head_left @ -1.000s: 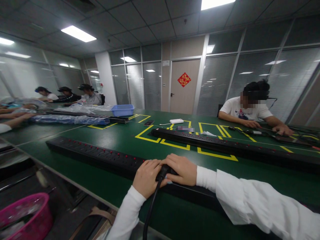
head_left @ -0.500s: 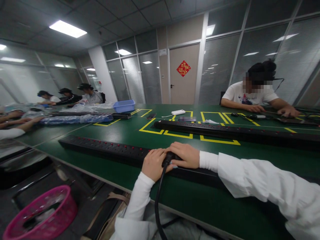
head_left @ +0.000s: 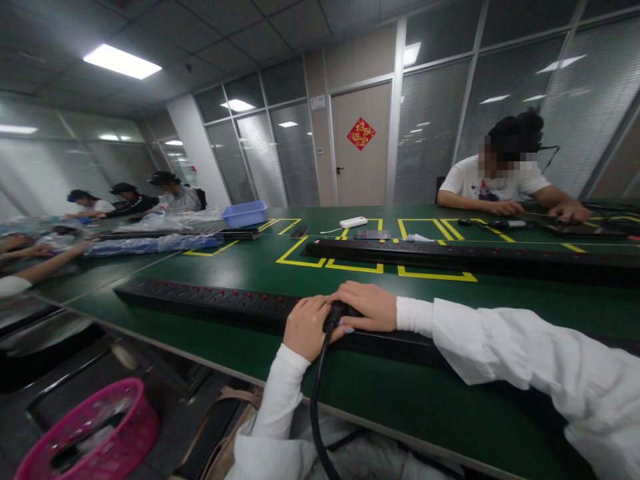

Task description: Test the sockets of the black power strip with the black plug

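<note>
A long black power strip with a row of red switches lies across the green table in front of me. Over its middle, my left hand and my right hand close together around a black plug. The plug sits against the strip's top face; whether its pins are fully in is hidden. From it a thick black cord runs down past the table edge towards my lap. The fingers of both hands are bent around the plug's sides, partly covering it.
A second black power strip lies farther back. Beyond it are a white power bank, yellow tape outlines and a blue bin. A pink basket stands low on the left. A person sits opposite; others sit at the left.
My view has shifted slightly. Both hands stay closed around the plug on the strip, with hardly any movement. At the left, a co-worker's arm has moved a little.
</note>
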Available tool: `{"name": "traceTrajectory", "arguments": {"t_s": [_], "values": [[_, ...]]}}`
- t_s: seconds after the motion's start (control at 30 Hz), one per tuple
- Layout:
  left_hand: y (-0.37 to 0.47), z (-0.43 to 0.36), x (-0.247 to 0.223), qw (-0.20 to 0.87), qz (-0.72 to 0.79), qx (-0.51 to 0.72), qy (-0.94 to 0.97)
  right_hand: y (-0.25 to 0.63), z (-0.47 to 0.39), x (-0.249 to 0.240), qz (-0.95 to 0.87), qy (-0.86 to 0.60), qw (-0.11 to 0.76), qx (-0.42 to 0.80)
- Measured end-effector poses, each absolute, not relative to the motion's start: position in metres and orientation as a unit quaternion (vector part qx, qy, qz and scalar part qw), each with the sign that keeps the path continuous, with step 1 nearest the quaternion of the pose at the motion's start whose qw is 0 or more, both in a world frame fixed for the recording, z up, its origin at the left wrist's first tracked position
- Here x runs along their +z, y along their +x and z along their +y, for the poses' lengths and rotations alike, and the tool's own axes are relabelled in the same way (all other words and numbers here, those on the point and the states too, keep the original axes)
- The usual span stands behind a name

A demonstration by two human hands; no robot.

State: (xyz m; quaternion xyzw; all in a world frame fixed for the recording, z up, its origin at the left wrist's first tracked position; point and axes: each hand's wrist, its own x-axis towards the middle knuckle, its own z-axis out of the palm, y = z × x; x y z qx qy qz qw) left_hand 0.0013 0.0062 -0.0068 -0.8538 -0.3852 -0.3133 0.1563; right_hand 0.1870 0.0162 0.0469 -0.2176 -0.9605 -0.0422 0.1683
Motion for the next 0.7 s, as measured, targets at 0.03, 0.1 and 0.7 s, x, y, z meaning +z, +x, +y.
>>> {"name": "traceTrajectory", "arguments": {"t_s": [0.03,0.1,0.7], "values": [[0.0014,0.0060,-0.0067,0.157,-0.386,-0.314,-0.853,0.1873,0.0166,0.0468,-0.962,-0.215,0.166,-0.041],[0.0014,0.0059,-0.0066,0.159,-0.384,-0.316,-0.853,0.1879,0.0171,0.0471,-0.963,-0.212,0.164,-0.038],[0.0020,0.0047,-0.0055,0.151,-0.390,-0.307,-0.855,0.1890,0.0127,0.0531,-0.964,-0.211,0.158,-0.030]]}}
